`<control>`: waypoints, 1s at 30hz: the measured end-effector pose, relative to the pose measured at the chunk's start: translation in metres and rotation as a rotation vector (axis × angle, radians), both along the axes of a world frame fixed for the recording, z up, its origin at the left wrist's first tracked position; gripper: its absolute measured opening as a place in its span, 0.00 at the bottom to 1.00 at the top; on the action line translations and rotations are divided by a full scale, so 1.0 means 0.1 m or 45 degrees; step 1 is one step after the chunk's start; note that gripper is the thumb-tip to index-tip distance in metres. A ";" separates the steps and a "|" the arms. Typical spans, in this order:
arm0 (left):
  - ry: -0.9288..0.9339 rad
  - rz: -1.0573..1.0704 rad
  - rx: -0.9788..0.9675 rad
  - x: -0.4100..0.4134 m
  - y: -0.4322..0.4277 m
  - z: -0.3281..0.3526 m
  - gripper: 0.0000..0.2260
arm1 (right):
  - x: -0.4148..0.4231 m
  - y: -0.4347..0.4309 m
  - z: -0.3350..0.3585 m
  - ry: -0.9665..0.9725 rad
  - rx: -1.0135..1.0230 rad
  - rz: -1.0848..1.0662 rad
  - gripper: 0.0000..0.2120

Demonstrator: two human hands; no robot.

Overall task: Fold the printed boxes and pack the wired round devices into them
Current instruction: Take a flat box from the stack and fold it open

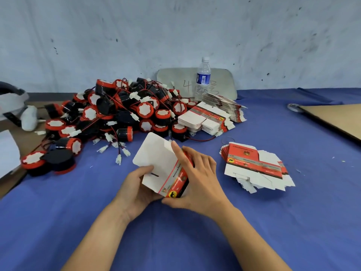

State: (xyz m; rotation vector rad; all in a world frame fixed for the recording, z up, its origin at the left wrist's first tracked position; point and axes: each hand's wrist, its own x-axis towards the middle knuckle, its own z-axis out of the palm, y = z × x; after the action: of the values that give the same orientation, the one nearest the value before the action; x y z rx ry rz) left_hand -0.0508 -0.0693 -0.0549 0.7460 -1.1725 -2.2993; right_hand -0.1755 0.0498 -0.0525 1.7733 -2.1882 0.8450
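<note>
Hands meet at centre, near the table edge. Left hand grips the box from below-left, thumb on its white panel. Right hand curls over the red printed side, forefinger extended along the fold. Box long axis runs near-right to far-left, white flap pointing far-left toward the device pile.

The blue-clothed table carried a heap of wired round devices at the far left. A stack of flat boxes touched the heap's right side, with a water bottle standing behind it. A fanned pile of boxes lay nearer on the right, and a cardboard sheet lay at the far right.
</note>
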 end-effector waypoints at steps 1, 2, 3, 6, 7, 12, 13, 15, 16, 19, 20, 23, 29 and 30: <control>0.052 -0.008 0.004 0.01 -0.01 0.01 0.16 | 0.00 0.00 0.02 -0.024 -0.055 0.000 0.54; 0.093 -0.018 -0.005 0.01 -0.03 0.02 0.18 | 0.00 0.00 0.04 -0.102 -0.123 -0.005 0.54; 0.113 -0.033 -0.016 0.00 -0.02 0.02 0.21 | 0.00 0.01 0.06 -0.249 -0.197 -0.014 0.53; 0.114 -0.092 -0.152 -0.03 0.04 0.02 0.25 | -0.01 0.02 0.08 -0.802 -0.431 -0.035 0.50; 0.103 -0.097 -0.243 -0.04 0.07 0.00 0.22 | -0.03 0.02 0.06 -0.923 -0.480 -0.048 0.47; -0.114 0.175 -0.655 -0.08 0.12 -0.05 0.15 | -0.08 -0.01 0.00 -1.244 -0.508 -0.064 0.19; -0.128 0.197 -0.694 -0.09 0.13 -0.06 0.14 | -0.07 -0.01 -0.01 -1.260 -0.513 -0.062 0.17; -0.164 0.252 -0.772 -0.10 0.14 -0.07 0.13 | -0.06 -0.02 -0.02 -1.275 -0.528 -0.059 0.15; -0.171 0.286 -0.806 -0.11 0.15 -0.07 0.14 | -0.05 -0.03 -0.02 -1.297 -0.537 -0.056 0.14; -0.137 0.360 -0.850 -0.11 0.17 -0.05 0.23 | -0.03 -0.03 0.00 -1.396 -0.558 -0.015 0.11; -0.106 0.357 -0.838 -0.11 0.18 -0.03 0.27 | -0.03 -0.02 0.00 -1.409 -0.557 0.026 0.11; 0.011 0.269 -0.798 -0.12 0.20 0.00 0.31 | 0.04 -0.03 0.02 -1.437 -0.493 0.183 0.20; 0.101 0.236 -0.570 -0.07 0.20 0.03 0.25 | 0.03 -0.05 0.03 -1.522 -0.406 0.211 0.14; 0.130 0.210 -0.490 -0.05 0.17 0.06 0.26 | -0.01 -0.02 0.05 -1.469 -0.388 0.227 0.17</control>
State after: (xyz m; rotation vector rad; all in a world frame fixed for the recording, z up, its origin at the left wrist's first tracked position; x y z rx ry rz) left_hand -0.0560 -0.0522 -0.0490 0.5504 -1.3929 -1.8765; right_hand -0.1769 0.0481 -0.0478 1.4645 -2.1706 2.5591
